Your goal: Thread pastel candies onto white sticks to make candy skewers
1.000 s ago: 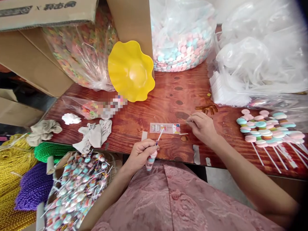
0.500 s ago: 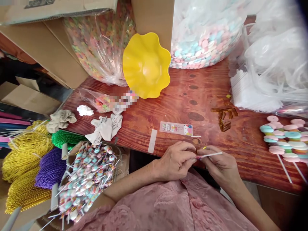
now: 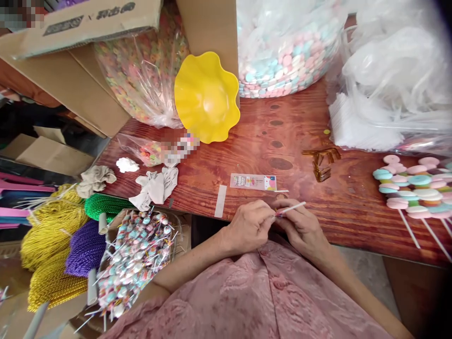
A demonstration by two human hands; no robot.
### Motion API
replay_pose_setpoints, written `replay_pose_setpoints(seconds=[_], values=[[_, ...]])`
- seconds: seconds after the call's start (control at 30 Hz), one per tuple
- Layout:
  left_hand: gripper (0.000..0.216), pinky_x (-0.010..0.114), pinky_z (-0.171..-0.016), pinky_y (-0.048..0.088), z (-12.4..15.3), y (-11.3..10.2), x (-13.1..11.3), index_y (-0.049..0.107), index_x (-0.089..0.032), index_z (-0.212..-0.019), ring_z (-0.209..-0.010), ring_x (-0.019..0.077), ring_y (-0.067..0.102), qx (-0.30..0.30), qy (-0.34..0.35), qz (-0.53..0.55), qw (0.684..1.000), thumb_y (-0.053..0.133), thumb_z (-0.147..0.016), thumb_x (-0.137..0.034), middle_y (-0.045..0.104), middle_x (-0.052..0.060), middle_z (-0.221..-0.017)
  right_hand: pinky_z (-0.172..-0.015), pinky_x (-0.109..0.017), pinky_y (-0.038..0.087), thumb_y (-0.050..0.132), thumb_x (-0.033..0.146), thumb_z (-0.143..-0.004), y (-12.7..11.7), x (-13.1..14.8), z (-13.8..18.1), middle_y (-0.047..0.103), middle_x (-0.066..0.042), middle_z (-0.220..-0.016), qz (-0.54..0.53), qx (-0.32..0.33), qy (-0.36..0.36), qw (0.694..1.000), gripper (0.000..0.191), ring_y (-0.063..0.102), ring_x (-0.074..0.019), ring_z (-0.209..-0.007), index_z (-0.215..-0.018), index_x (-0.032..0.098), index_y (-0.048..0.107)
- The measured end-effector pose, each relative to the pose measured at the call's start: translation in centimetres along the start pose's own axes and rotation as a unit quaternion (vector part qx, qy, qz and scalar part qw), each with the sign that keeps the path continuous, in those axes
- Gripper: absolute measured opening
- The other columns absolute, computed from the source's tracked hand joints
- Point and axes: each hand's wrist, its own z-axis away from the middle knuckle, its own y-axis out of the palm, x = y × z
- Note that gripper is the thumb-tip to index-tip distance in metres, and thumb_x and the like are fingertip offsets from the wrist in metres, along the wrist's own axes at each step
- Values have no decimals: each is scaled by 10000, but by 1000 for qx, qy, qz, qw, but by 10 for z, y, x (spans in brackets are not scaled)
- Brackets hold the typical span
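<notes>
At the table's front edge my left hand (image 3: 250, 226) is closed around a wrapped candy skewer, whose white stick (image 3: 295, 206) sticks out to the right. Its candy part is hidden in the palm; a bit of coloured wrapper shows at the fingertips. My right hand (image 3: 302, 228) pinches at the base of the stick, fingertips close to the left ones. The gold twist tie seen in its fingers earlier is hidden now. Beyond the hands lie a flat printed clear bag (image 3: 253, 181) and a small pile of gold twist ties (image 3: 320, 164).
Unwrapped candy skewers (image 3: 413, 183) lie at the right, near a stack of white sticks (image 3: 363, 125). A yellow wavy bowl (image 3: 207, 98) stands between large candy bags. Crumpled gloves (image 3: 155, 186) are left. A box of wrapped skewers (image 3: 136, 259) sits beside cord bundles (image 3: 52, 235).
My hands have drawn closer together at the stick, and the gold tie has gone out of sight between the fingers. The view has shifted slightly.
</notes>
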Motion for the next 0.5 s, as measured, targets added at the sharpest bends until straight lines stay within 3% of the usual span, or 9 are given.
replay_pose_setpoints(seconds=[0.1, 0.23, 0.33, 0.5], values=[[292, 223, -600, 441, -6, -1, 4, 569, -145, -648, -613, 86, 499, -8, -134, 156, 979, 530, -904, -278, 540, 14, -684, -681, -304, 484, 527, 169, -929, -9, -5, 4, 657, -23, -774, 37, -1, 6, 999, 140, 609, -160, -728, -846, 206, 634], [307, 184, -405, 346, -15, 3, 10, 600, -148, -773, -448, 60, 436, -6, -313, 364, 877, 616, -826, -450, 538, -11, -637, -681, -320, 468, 599, 201, -899, -30, -5, 3, 658, -10, -742, 30, -110, 36, 993, 109, 595, -166, -699, -809, 229, 655], [316, 168, -345, 298, -20, 10, 7, 601, -157, -823, -409, 61, 429, 0, -339, 423, 840, 674, -763, -459, 514, -37, -606, -725, -340, 469, 647, 186, -875, -32, 7, -4, 686, -7, -794, 43, -146, 15, 988, 87, 612, -177, -743, -877, 254, 701], [246, 156, -322, 269, -20, 22, 3, 509, -175, -696, -345, 20, 298, -20, -318, 438, 841, 610, -797, -375, 420, -83, -541, -665, -299, 469, 506, 105, -929, -6, 17, -11, 732, -37, -929, 135, -105, -36, 985, 298, 654, -156, -769, -1109, 235, 705]])
